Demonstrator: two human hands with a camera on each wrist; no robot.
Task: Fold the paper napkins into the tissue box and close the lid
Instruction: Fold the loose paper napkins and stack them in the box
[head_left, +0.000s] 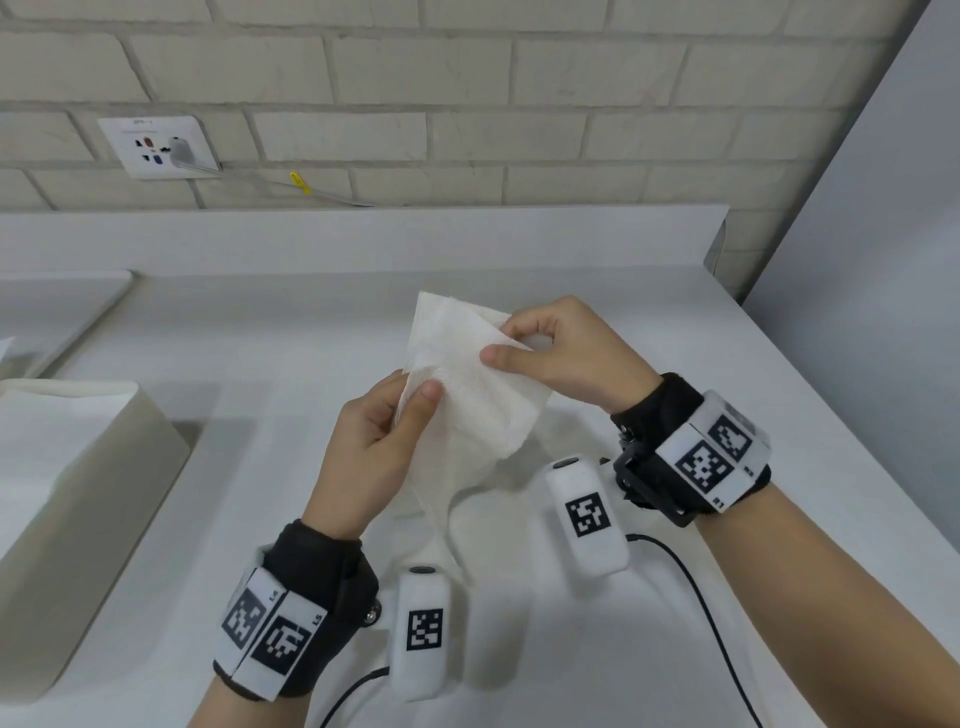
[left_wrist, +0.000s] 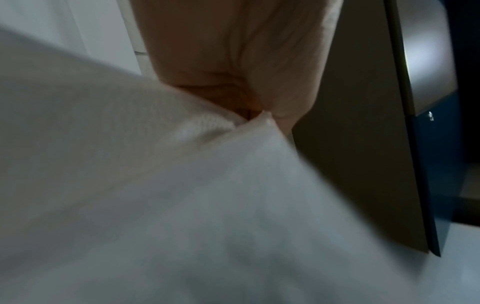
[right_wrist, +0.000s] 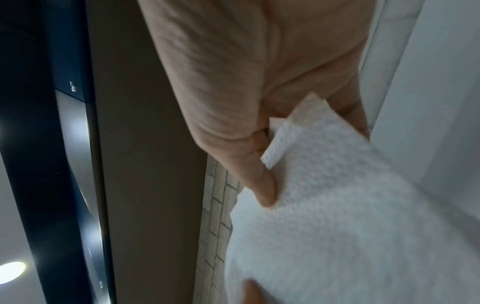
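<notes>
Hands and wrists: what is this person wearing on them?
The left hand and right hand are bare, with no gloves. Each wrist has a black band carrying white panels printed with black square codes. A white capsule-shaped camera sits beside each, trailing a black cable.

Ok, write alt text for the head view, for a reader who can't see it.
Two hands hold a white paper napkin above a white counter: the left hand pinches its left edge, the right hand pinches its upper right edge. An open tissue box sits at the left, and a wall socket is on the brick wall behind.
</notes>
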